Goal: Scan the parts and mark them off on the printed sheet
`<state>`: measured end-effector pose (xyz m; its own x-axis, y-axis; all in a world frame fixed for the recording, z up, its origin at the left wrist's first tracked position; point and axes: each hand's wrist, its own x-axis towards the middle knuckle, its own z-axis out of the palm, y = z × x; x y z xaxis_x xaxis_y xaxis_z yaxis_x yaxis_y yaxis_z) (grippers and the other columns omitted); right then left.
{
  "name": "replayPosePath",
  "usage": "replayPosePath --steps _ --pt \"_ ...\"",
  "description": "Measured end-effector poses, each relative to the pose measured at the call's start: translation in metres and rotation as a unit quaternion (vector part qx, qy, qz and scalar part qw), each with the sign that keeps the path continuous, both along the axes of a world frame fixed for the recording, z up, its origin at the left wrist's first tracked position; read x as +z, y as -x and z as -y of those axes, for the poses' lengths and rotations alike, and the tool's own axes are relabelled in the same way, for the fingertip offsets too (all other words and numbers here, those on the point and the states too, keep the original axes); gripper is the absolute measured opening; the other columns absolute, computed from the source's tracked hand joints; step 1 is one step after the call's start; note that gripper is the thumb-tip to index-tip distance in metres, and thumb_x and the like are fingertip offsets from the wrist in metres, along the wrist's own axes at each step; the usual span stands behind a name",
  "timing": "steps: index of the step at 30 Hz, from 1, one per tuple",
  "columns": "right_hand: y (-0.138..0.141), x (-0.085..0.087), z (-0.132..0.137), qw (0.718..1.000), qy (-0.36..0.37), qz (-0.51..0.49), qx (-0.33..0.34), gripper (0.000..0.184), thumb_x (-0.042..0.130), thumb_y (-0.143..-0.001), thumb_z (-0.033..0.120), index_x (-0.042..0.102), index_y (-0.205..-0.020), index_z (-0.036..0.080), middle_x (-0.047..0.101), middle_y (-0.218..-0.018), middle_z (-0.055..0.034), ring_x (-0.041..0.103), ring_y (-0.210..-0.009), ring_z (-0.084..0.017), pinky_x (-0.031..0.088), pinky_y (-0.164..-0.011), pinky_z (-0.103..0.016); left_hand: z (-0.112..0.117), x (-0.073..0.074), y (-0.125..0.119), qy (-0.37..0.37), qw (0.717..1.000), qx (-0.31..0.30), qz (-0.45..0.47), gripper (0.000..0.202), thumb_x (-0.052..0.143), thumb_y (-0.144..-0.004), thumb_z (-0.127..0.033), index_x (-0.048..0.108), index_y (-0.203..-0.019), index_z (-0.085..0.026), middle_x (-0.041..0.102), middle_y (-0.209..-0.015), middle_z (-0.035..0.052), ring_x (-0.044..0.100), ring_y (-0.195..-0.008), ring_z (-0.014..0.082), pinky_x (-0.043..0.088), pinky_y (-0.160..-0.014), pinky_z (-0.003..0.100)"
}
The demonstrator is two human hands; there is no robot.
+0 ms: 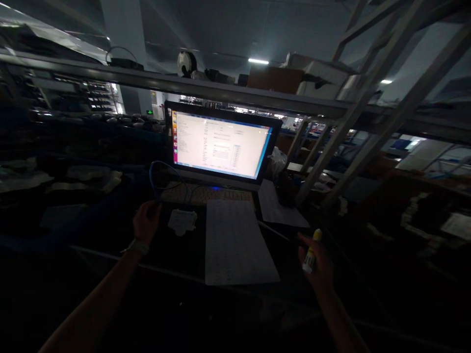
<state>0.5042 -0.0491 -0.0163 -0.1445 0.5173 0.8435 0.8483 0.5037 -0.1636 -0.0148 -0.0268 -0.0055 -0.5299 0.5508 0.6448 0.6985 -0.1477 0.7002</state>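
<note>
On the left of the dark bench, my left hand (146,223) is closed, its fingertips at the lower end of a looped blue cable (150,179). Just right of it lies a small flat white part (182,221) with uneven edges. My right hand (321,267) is wrapped round a white, yellow-ended marker (309,257), over the bench's right side. Between the hands rests a large printed paper sheet (239,245). A thin white stick (273,229) lies by its right edge. Darkness hides the finer details of both hands.
A lit monitor (221,144) stands behind a keyboard (198,194). A second paper (279,208) lies to its right. A metal shelf (221,87) with boxes crosses above, and slanting metal posts (331,152) rise at right. White pieces (84,179) fill the dark left side.
</note>
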Motion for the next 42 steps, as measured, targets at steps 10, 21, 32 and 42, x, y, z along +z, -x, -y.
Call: replayPosePath --steps 10,21,32,42 --pt "0.002 -0.003 0.001 0.999 0.005 0.021 -0.029 0.029 0.053 -0.089 0.030 0.058 -0.116 0.020 0.069 -0.108 -0.0101 0.066 -0.097 -0.024 0.053 -0.085 -0.039 0.000 -0.002 0.006 0.012 1.000 -0.018 0.005 0.041 0.053 -0.075 -0.057 0.060 -0.089 -0.019 0.068 -0.092 0.0094 0.065 -0.085 0.0245 0.053 -0.078 0.037" --pt "0.148 0.023 -0.070 0.936 0.296 0.056 0.182 0.054 0.062 -0.080 0.037 0.050 -0.130 0.020 0.060 -0.126 -0.0133 0.057 -0.117 -0.028 0.047 -0.098 -0.045 0.004 -0.003 0.011 0.008 0.999 0.013 0.047 0.049 0.053 -0.072 -0.062 0.062 -0.089 -0.017 0.069 -0.091 0.0125 0.066 -0.085 0.0277 0.052 -0.078 0.042" --pt "0.169 0.005 -0.022 0.900 0.410 0.090 0.117 0.067 0.067 -0.077 0.043 0.045 -0.135 0.017 0.053 -0.135 -0.0171 0.051 -0.124 -0.030 0.040 -0.104 -0.049 0.005 -0.002 0.008 0.016 0.994 -0.030 0.100 0.047 0.058 -0.069 -0.060 0.061 -0.089 -0.018 0.069 -0.089 0.0095 0.066 -0.083 0.0254 0.053 -0.076 0.040" --pt "0.173 0.047 -0.034 0.906 0.354 -0.183 0.141 0.041 0.055 -0.083 0.048 0.058 -0.116 0.024 0.071 -0.099 -0.0068 0.068 -0.090 -0.024 0.052 -0.081 -0.037 0.008 0.004 0.004 0.018 0.993 -0.041 0.110 0.052 0.058 -0.068 -0.065 0.061 -0.087 -0.017 0.066 -0.086 0.0094 0.065 -0.076 0.0247 0.054 -0.070 0.040"
